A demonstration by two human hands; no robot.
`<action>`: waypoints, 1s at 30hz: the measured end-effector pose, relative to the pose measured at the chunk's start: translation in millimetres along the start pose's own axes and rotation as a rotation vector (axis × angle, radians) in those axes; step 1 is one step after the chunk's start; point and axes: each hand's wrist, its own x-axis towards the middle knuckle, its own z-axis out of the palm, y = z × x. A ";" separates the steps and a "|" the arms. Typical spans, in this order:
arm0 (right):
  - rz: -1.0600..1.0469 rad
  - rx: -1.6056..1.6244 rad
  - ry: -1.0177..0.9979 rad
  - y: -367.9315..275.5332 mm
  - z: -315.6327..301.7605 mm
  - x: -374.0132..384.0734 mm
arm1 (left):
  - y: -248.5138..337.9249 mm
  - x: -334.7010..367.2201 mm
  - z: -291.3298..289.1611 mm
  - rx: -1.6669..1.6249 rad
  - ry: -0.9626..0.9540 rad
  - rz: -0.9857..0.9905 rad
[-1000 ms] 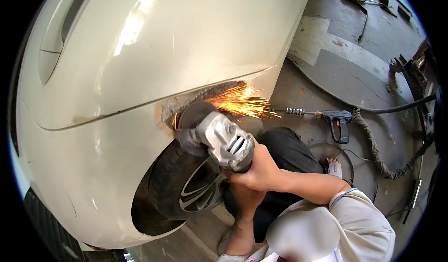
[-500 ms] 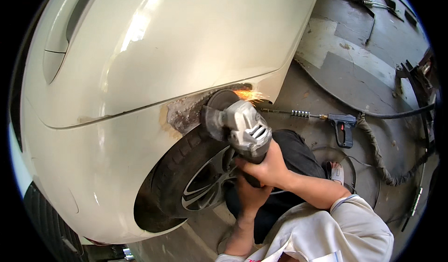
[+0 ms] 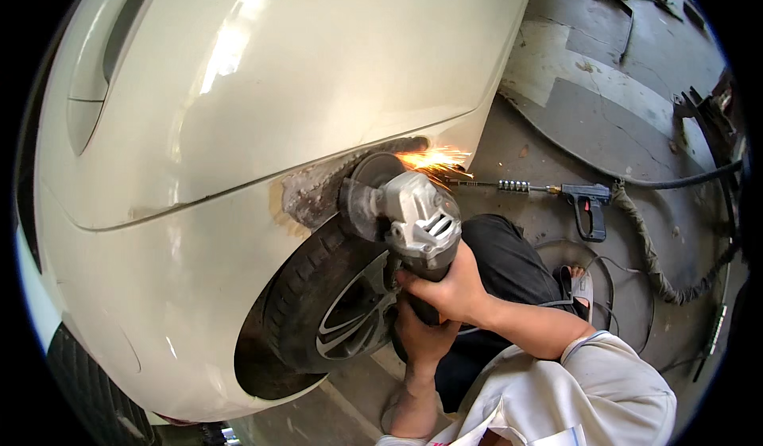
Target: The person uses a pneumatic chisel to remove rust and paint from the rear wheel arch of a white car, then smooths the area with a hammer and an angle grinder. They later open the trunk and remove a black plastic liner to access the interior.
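An angle grinder (image 3: 425, 220) with a silver head and dark body is held in both my hands. My right hand (image 3: 455, 287) wraps round its body just behind the head, while my left hand (image 3: 425, 336) grips lower down the handle. The grinding disc (image 3: 377, 172), partly behind a dark guard, meets the bare, rough metal patch (image 3: 311, 196) on the cream car body (image 3: 199, 287) above the wheel arch. Orange sparks (image 3: 435, 160) fly off to the right. Directly below is the tyre (image 3: 306, 307) with its alloy rim (image 3: 350, 327). My fingers hide much of the handle.
On the floor to the right lies a black spray-gun-like tool (image 3: 586, 200) with a sleeved hose (image 3: 648, 259). A dark cable (image 3: 572, 160) curves across the concrete. My bent knee (image 3: 509, 255) is close to the wheel. Dark metal parts (image 3: 711, 124) are at the far right.
The spark stream has grown larger and brighter. My hands keep the same hold on the grinder, and the disc remains near the same spot. The view has shifted slightly.
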 end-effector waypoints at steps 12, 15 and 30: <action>0.059 0.101 0.003 4.4 -5.8 -3.7 | 0.8 -3.7 13.4 -0.027 0.021 0.000; 0.084 0.190 0.077 17.8 -19.0 6.9 | 7.1 6.7 18.4 -0.009 -0.085 -0.078; 0.202 0.087 0.120 20.1 -54.9 7.9 | 29.9 2.9 37.0 -0.128 -0.376 -0.149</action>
